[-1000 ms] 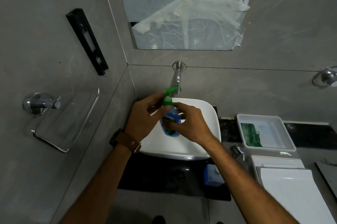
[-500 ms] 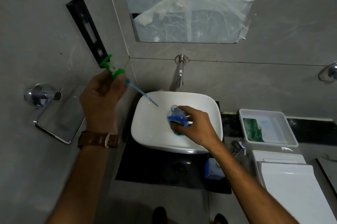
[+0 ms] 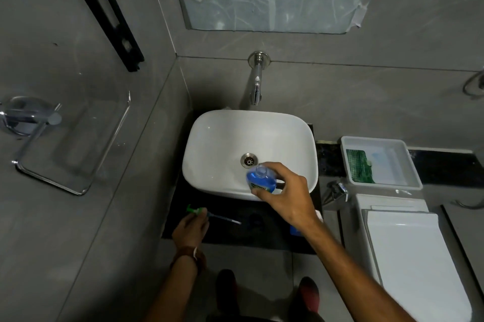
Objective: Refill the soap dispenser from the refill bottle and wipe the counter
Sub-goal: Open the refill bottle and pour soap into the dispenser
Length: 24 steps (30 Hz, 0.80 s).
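Fingers of our right hand (image 3: 289, 197) cover much of the small clear soap dispenser bottle (image 3: 261, 179), gripped uncapped over the near rim of the white ceramic basin (image 3: 217, 154); we see blue liquid inside. Our left hand (image 3: 190, 227) is closed round the green pump head (image 3: 196, 210), its thin tube lying over the black counter (image 3: 230, 232). A blue object behind our right forearm is too hidden to name. At right, a white plastic tray (image 3: 413, 177) holds a green mesh item (image 3: 359, 166).
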Motion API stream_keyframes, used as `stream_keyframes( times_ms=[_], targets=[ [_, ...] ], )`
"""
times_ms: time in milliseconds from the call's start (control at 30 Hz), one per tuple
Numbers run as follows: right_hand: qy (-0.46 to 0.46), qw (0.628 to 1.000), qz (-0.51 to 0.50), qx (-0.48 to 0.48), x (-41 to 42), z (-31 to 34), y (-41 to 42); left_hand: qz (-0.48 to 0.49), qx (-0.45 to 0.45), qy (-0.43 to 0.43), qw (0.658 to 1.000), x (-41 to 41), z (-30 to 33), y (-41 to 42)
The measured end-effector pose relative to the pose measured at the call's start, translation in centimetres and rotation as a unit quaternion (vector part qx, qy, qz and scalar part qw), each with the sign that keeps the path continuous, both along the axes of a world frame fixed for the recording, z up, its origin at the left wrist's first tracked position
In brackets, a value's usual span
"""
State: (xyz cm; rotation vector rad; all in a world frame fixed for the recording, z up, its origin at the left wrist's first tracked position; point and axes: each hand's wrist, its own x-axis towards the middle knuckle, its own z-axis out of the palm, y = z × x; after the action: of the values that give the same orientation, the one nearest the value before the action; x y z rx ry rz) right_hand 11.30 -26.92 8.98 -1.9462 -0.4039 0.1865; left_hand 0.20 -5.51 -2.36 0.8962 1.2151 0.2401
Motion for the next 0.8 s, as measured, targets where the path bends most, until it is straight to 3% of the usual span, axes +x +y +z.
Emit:
stream_keyframes(
  times_ms=[133,533,800],
  targets=[
    [0.02,1.0,0.002,-0.008,-1.7,-2.8,0.0,0.026,-0.059,0.021,0.998,0.9,-2.0,-0.3],
    [0.11,0.99,-0.007,-0.083,-5.0,-15.3,0.9,0.013,-0.067,0.097,0.993,5.5,-5.4,2.1],
    [0.13,0.987,-0.04,-0.08,-3.9,-18.1,2.4,-0.008,-0.044,0.102,0.994,6.2,-6.7,2.7]
  ],
)
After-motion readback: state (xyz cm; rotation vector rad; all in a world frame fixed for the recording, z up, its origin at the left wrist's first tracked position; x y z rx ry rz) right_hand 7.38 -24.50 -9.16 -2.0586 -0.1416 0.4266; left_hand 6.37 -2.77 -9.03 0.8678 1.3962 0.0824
